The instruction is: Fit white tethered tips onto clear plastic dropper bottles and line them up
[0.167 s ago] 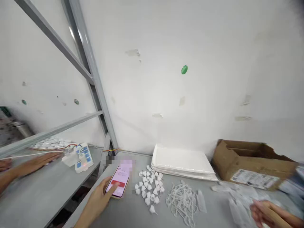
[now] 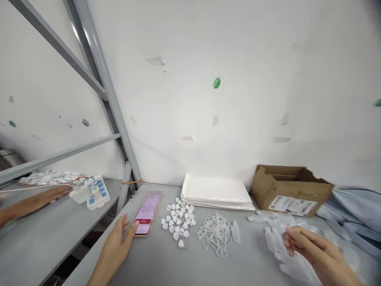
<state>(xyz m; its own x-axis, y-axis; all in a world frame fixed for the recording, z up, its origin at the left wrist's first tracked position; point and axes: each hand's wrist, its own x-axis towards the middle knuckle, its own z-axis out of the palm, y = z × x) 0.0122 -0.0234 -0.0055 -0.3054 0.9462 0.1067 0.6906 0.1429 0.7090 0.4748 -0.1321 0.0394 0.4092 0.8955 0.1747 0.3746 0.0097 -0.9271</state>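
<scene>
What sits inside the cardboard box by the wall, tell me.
The cardboard box stands open, yet only its brown inner walls and flaps show. Its front wall hides the floor, so any contents cannot be seen.

A stack of white trays (image 2: 216, 190) sits beside an open cardboard box (image 2: 290, 190), small white pieces (image 2: 177, 222) heaped in front.

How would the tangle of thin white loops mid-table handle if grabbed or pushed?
The tangle of white loops is probably floppy: its thin strands lie limp and flat on the table. Likely very light for its spread. The loops overlap, so lifting one would probably drag others along, and a push might smear the heap.
</scene>
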